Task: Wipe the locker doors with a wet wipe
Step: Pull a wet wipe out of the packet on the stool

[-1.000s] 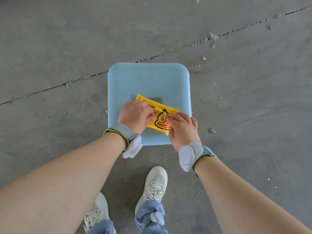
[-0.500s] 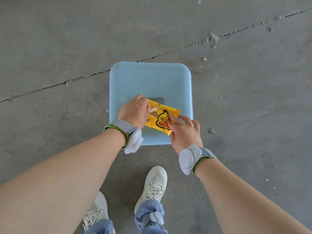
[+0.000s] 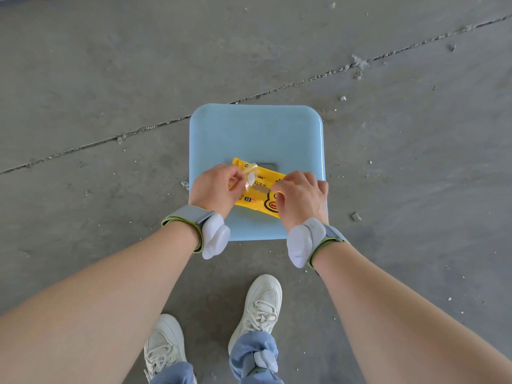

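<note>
A yellow wet-wipe pack (image 3: 256,202) with a duck print lies on a light blue plastic stool (image 3: 256,134). My left hand (image 3: 214,189) pinches the pack's clear sticker flap (image 3: 250,176), which is peeled up and back from the pack's opening (image 3: 261,189). My right hand (image 3: 300,198) rests over the pack's right end, its fingertips pinching at the opening. The duck print is partly hidden under my right hand. No locker is in view.
The stool stands on a dusty grey concrete floor (image 3: 110,79) with a crack (image 3: 277,90) running diagonally behind it and small debris scattered about. My two white sneakers (image 3: 260,309) stand just in front of the stool.
My left hand has peeled the clear flap up and to the left, exposing the opening. My right hand has shifted up onto the pack's right end.
</note>
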A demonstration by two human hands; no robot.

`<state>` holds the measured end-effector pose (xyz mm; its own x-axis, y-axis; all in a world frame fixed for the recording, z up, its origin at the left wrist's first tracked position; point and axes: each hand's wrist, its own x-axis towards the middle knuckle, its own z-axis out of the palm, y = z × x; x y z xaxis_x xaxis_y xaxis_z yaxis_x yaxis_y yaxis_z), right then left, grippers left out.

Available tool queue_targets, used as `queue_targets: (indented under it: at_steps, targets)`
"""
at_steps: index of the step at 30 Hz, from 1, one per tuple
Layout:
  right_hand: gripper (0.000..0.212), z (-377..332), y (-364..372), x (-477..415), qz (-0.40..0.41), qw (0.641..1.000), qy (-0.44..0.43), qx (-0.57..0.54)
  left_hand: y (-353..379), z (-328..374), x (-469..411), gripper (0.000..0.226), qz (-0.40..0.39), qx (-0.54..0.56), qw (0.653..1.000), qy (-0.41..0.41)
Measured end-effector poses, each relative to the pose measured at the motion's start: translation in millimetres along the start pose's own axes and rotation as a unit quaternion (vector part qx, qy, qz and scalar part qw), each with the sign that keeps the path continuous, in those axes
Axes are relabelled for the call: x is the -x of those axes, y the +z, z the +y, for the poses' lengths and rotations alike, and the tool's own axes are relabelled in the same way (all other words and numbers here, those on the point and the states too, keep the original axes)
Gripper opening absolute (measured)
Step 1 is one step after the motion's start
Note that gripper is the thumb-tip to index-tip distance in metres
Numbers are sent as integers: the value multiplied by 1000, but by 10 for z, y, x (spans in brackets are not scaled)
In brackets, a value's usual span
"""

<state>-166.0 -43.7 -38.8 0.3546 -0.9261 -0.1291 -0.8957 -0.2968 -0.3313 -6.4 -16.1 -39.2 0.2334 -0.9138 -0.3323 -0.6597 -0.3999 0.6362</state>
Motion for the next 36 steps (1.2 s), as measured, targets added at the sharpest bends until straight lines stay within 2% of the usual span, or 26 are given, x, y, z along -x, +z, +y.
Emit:
queue_targets:
  at_steps: [3, 6, 10, 16, 22, 34, 36]
  targets:
    - [17, -122, 27, -130, -32, 999, -28, 6, -30, 2, -10, 8, 1, 3, 1000, -24]
    - [21, -137, 60, -207, -126, 991, -2, 50, -37, 0, -18, 9, -3, 1, 1000, -29]
    - [19, -153, 84, -291, -152, 987, 36, 38, -21, -9, -14, 9, -12, 11, 999, -33]
    - [22, -149, 132, -322, -183, 980, 17, 72, -18, -26, 12, 8, -10, 23, 999, -35]
    - [19, -82, 133, -256, -162, 987, 7, 21, -10, -34, 8, 8, -7, 27, 999, -41]
    - [18, -99, 233, -212, -107, 992, -13, 67, -8, -48, 60, 9, -2, 54, 998, -41]
    - [9, -104, 230, -179, -79, 996, -21, 30, -7, -48, 62, 8, -4, 58, 997, -40]
